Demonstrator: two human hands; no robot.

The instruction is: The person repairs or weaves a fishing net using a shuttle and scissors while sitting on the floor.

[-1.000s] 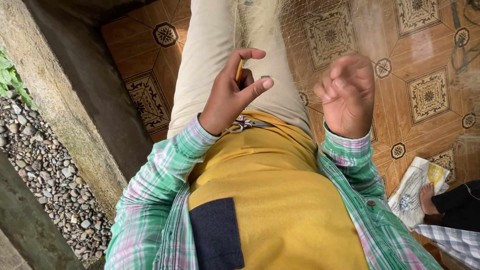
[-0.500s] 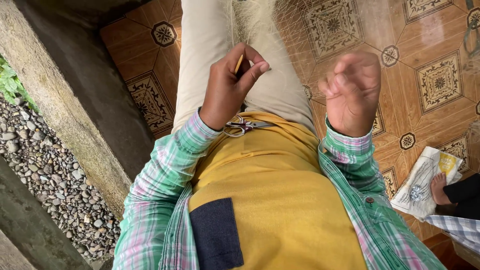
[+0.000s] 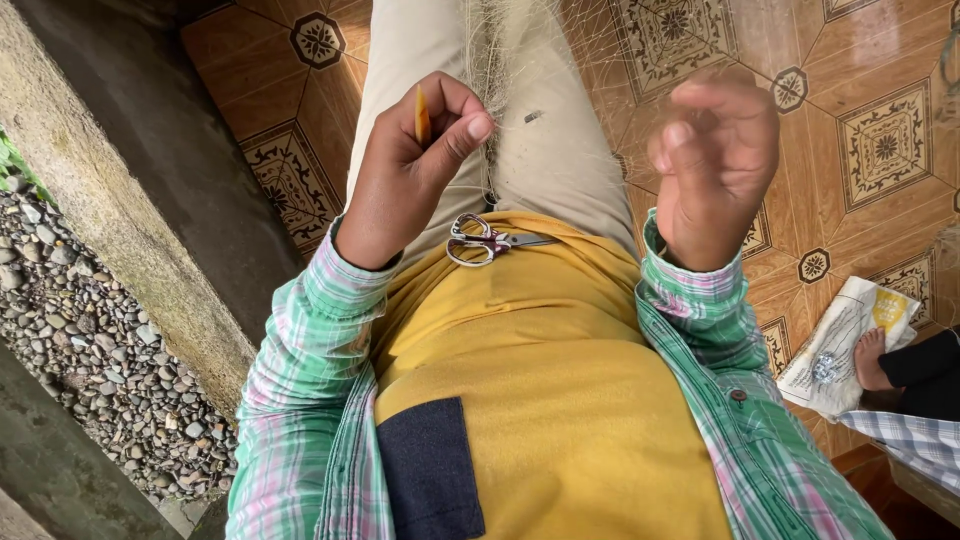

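1. My left hand [image 3: 415, 165] is curled nearly closed, pinching a thin yellow-orange stick [image 3: 421, 115] upright between thumb and fingers.
2. My right hand [image 3: 715, 160] is loosely bent, blurred — I cannot tell what it grips.
3. Fine pale netting [image 3: 490, 50] lies over my lap; small silver scissors [image 3: 480, 240] rest on my yellow shirt.

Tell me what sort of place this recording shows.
Probably a tiled house porch or veranda open to the outside: glossy brown patterned floor tiles, a rough grey concrete ledge along the edge, and loose grey gravel with some greenery beyond it.
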